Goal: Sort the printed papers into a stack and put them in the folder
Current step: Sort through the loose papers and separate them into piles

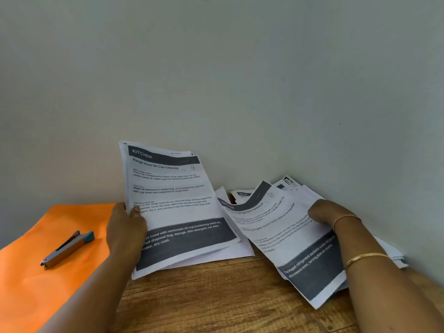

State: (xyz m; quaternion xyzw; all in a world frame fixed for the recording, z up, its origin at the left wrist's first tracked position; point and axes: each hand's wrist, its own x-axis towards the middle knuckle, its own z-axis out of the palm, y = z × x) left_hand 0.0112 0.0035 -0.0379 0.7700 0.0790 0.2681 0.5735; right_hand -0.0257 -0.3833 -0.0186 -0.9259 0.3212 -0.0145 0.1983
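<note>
Papers tilt up in left hand; right hand grips sheet.

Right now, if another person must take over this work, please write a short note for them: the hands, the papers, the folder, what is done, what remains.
Left hand grips the gathered stack, tilted up, KITCHEN sheet on top.
Right hand grips the sandwich sheet on the loose pile by the wall.
The orange folder lies flat at left on the wooden table, with a stapler on it.
Done: some sheets are gathered.
Left: collect the rest, square them, likely move the stapler off, put the stack in the folder.
</note>
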